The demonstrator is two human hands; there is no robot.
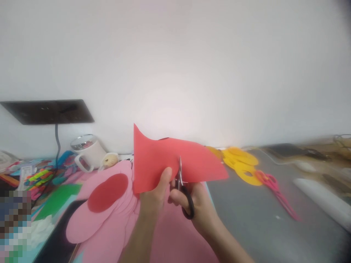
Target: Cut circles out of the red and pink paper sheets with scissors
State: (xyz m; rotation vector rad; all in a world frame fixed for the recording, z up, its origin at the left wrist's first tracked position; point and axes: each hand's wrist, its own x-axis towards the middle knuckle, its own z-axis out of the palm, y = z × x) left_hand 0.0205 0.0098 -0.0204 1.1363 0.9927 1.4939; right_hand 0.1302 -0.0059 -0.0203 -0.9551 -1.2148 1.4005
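A red paper sheet (pixel 156 160) is held up in the middle of the view, its top edge curved inward at the left. My left hand (pixel 160 188) grips its lower edge, thumb on the front and the other fingers hidden behind. Black-handled scissors (pixel 188 202) are in my right hand (pixel 194 201), with their blades upright at a cut in the paper's lower edge. Left of the hands, a red oval (pixel 108 193) lies on overlapping pink paper shapes (pixel 82 223).
Yellow paper shapes (pixel 240 160) and pink scissors (pixel 282 197) lie on the grey mat (pixel 241 212) at the right. A white mug (pixel 91 153), green paper (pixel 59 199), a dark tablet (pixel 60 233) and colourful small items (pixel 40 179) are at the left.
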